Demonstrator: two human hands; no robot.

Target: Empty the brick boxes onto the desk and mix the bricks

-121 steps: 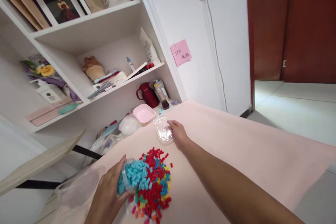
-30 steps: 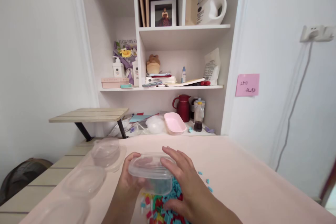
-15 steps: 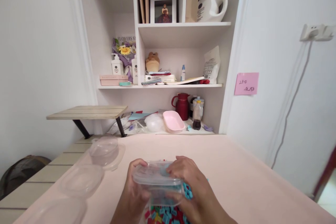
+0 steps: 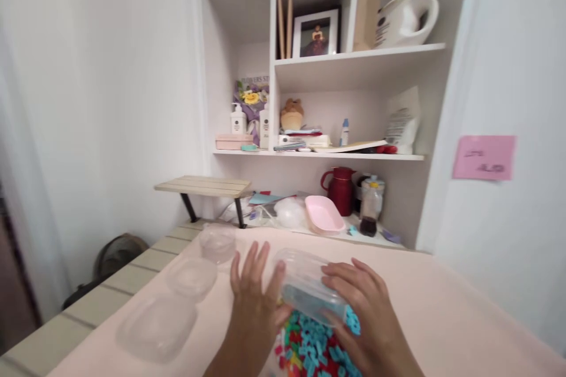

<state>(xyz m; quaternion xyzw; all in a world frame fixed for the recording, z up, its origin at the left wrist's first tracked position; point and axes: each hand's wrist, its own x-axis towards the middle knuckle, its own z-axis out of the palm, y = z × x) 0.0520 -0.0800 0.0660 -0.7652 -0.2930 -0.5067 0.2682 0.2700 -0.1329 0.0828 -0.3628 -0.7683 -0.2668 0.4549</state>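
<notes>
Three empty clear tubs [image 4: 192, 275] lie in a row on the pink table [image 4: 442, 306], well to the left of the fingers and touched by no hand.

The left hand [image 4: 254, 294] has its fingers [image 4: 252, 259] spread and straight, not clenched; the palm side presses against the left wall of the clear plastic box [image 4: 309, 285]. The hand supports the box more than it grips it. To do this step well, I think the left palm should stay flat on the wall, so that the box cannot slide away to the left while it is tilted.

The box sits between the two hands, tilted, with its far edge higher than its near edge. It is see-through, with rounded corners and a thin rim. Blue pieces show through its lower part, though the picture is blurred here and I cannot tell whether they are inside it or only behind it. The tilt should be kept gentle, because light pieces scatter easily.

The right hand [image 4: 367, 312] lies over the right end of the box, its fingers [image 4: 342, 274] curved around the wall and grasping it. Under both hands, just below the fingertips, is the pile of small coloured pieces [image 4: 309, 347], mostly red and blue. A few blue pieces lie just beside the right fingers.
</notes>
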